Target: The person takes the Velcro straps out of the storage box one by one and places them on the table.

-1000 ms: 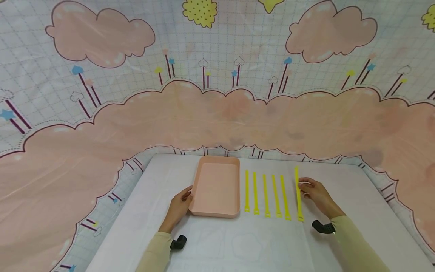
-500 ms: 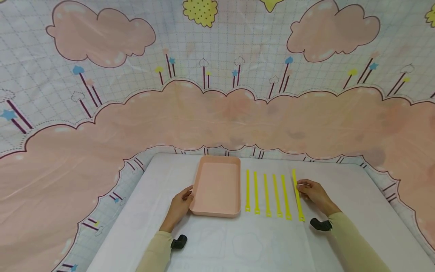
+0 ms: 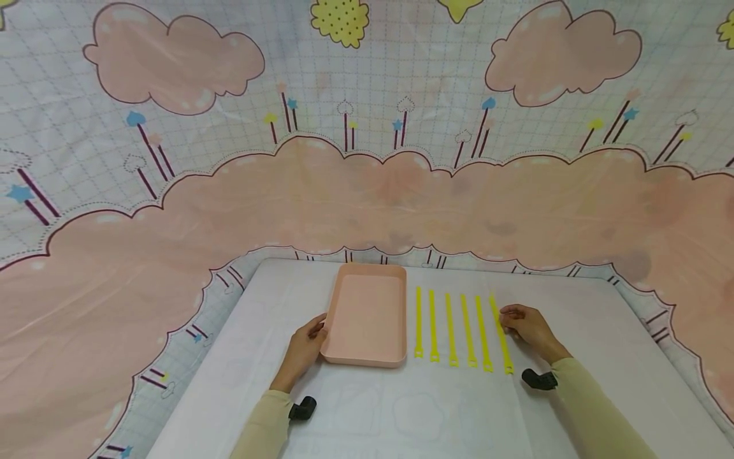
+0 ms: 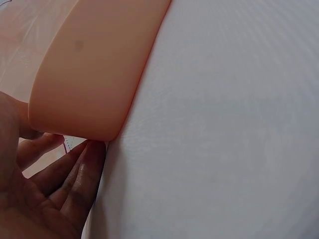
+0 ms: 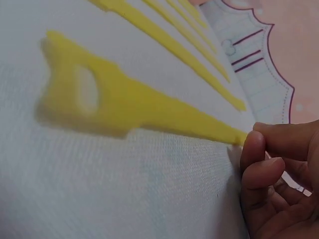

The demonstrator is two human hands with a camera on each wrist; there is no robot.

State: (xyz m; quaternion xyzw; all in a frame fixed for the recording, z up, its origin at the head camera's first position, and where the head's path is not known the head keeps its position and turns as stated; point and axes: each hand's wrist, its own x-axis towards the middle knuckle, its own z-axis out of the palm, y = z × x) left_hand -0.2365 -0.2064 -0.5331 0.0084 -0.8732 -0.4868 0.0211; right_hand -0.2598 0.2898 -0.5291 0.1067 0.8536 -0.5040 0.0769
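Observation:
My left hand (image 3: 304,347) holds the left side of a shallow peach-coloured tray (image 3: 332,341). In the left wrist view, fingertips (image 4: 94,149) meet the lower corner of the tray's wall (image 4: 89,74), and another finger lies at its rim. On the right, my right hand (image 3: 530,328) pinches a yellow hook-and-loop cable tie (image 3: 503,344) near its far end. Its wide slotted head (image 5: 112,99) points toward me and lies close over the cloth in the right wrist view. The far tip is partly hidden by my fingers in that view.
Several matching yellow ties (image 3: 450,328) lie side by side between the tray and my right hand, slotted heads toward me. A white cloth (image 3: 355,414) covers the table. Behind stands a patterned peach-and-white backdrop (image 3: 367,197).
My right hand has shifted slightly left, swinging the tie's far end left while its slotted head stays nearly in place. My left hand keeps its place on the tray.

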